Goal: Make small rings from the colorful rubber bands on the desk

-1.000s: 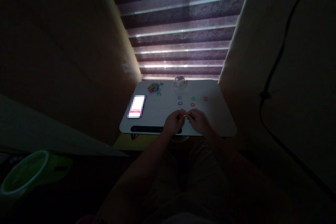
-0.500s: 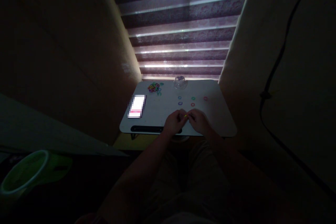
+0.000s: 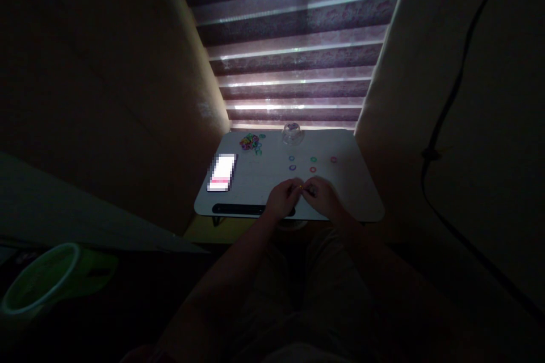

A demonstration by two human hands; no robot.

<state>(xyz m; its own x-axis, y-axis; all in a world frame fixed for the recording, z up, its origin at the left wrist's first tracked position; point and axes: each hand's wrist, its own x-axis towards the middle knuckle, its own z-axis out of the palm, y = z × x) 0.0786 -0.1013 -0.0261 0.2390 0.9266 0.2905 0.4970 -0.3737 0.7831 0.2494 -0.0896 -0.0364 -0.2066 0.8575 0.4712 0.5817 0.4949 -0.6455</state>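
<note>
Just inside the near edge of the desk (image 3: 355,195), about midway along it, a tiny yellow piece (image 3: 301,186) was pinched between the fingertips of the left hand (image 3: 283,198) and the right hand (image 3: 322,197), both curled nearly closed; finer detail was lost in the gloom. Five loose rings (image 3: 313,172) were spread beyond the hands, and a coloured pile (image 3: 249,142) was heaped by the far left corner. Close fingertip work on the piece was judged to be underway; a steady two-sided pinch seemed to be called for.

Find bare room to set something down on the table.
Mostly bare: between phone and left hand; right of the right hand, to the table's edge. Crowded: the back-left ring pile, and beyond the hands, where five loose rings lie.
</note>
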